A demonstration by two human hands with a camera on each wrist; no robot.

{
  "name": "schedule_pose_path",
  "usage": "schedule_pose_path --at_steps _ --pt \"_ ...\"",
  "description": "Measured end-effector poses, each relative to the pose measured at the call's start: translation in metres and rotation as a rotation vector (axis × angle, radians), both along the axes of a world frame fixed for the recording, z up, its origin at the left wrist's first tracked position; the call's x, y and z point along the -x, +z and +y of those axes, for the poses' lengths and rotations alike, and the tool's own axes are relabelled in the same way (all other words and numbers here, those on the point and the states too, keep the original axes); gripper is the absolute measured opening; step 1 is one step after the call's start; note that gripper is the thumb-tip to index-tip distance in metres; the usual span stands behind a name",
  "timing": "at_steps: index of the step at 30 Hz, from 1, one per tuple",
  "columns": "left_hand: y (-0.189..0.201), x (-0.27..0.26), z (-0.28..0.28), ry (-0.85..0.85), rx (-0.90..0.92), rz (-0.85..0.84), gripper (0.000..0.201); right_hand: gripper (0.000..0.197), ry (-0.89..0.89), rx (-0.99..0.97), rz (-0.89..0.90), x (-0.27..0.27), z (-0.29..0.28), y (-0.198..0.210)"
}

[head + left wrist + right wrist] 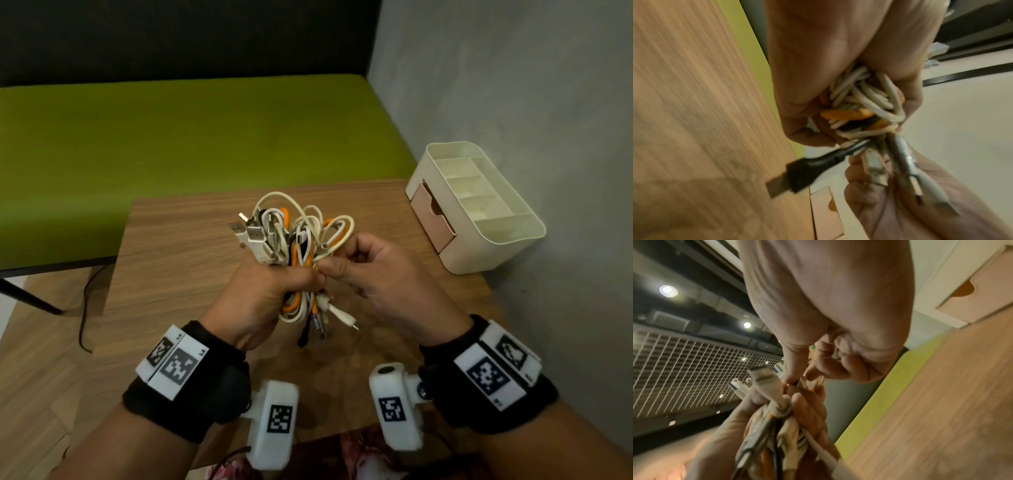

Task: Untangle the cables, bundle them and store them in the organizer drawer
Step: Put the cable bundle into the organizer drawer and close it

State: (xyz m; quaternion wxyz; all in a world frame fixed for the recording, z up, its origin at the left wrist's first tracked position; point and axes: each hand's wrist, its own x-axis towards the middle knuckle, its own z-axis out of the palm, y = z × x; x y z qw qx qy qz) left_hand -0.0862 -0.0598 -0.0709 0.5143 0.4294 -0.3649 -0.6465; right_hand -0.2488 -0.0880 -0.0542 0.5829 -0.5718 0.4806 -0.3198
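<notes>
In the centre of the head view, both forearms reach forward from the lower corners and meet above the table (pixel 178 246). The left hand (pixel 263 294) is clenched round the middle of the cables (pixel 294 236), thumb across the front, wrist turned so the bundle stands roughly upright. White, orange and black loops and several plugs fan out above the fist; more plugs hang below it, clear of the table. The left wrist view shows the fingers (pixel 805 134) wrapped tight round the strands, with a black plug (pixel 797 177) sticking out towards the lower left.

The right hand (pixel 373 274) sits just right of the fist, touching it, fingers curled. Its thumb and forefinger pinch a strand at the bundle's right side; the right wrist view shows the fingertips (pixel 791 376) closing on it beside a white plug (pixel 766 384).

The organizer (pixel 479 212) stands at the right of the frame against the wall, well apart from the hands, its pink drawer (pixel 433 216) slightly pulled out.
</notes>
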Motion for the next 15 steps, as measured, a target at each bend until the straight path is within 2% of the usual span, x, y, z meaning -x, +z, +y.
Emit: schedule_pose_path --at_steps 3,8,10,12,15 --pt "-0.006 0.006 -0.003 0.056 0.012 -0.074 0.047 0.01 -0.019 0.18 0.195 0.006 0.001 -0.003" --pt "-0.012 0.006 -0.011 0.143 0.01 -0.145 0.037 0.005 -0.004 0.491 0.363 0.007 0.005 -0.005" --pt "-0.014 0.006 -0.013 0.172 -0.003 -0.155 0.035 0.007 0.02 0.625 0.429 0.006 0.007 -0.006" --pt "-0.016 0.007 -0.015 0.2 -0.024 -0.151 0.033 0.009 0.015 0.673 0.503 0.01 0.006 -0.011" --pt "-0.016 0.007 -0.017 0.231 -0.016 -0.148 0.034 0.03 -0.204 0.599 0.678 0.033 -0.013 -0.017"
